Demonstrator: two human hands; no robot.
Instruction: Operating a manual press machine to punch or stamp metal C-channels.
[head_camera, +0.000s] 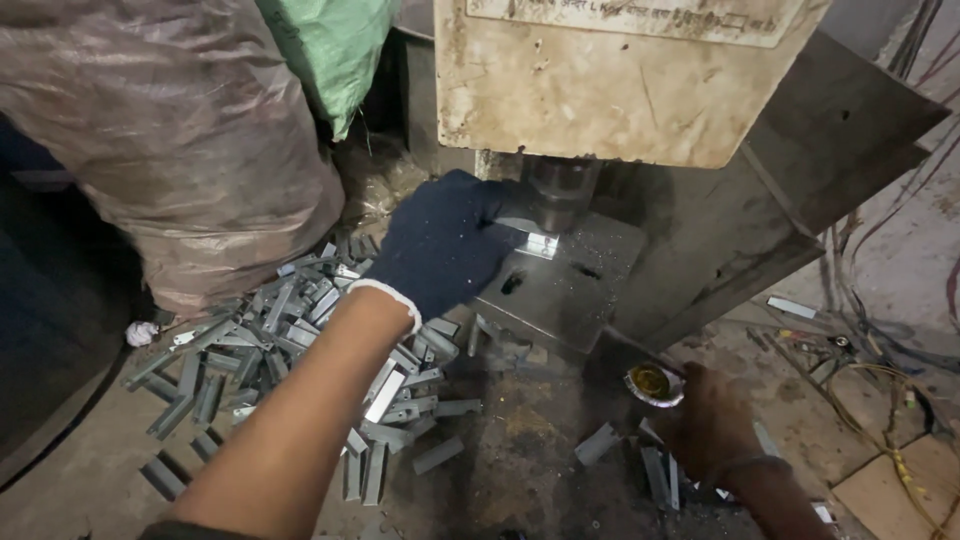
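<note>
Left hand: the left hand (445, 245), in a dark blue knit glove with a white cuff, lay on the grey steel die block (560, 290) of the worn cream-painted press machine (610, 80), fingers curled toward a small bright bent metal piece (541, 243); the glove hid the fingertips, so I could not tell whether they pinched it or only steadied it.
Workpiece: the small bright piece sat on the die block directly beneath the round dark steel ram (555, 190).
Right hand: the bare right hand (710, 425) rested low on the floor, loosely closed beside a small round tin with yellowish contents (652, 383), touching or nearly so.
Doing it well: the piece probably needed to lie square under the ram, with gloved fingers drawn off the block before any stroke.
Stock: a heap of grey flat metal strips (290, 340) lay just left of the block, a few more near the right hand.
Surface: a dirty, oil-stained concrete floor (520, 440) littered with filings.
Room: a bulging brown plastic sack (170, 130) and a green woven bag (330, 50) stood at left; tangled wires (870, 370) ran at right.
</note>
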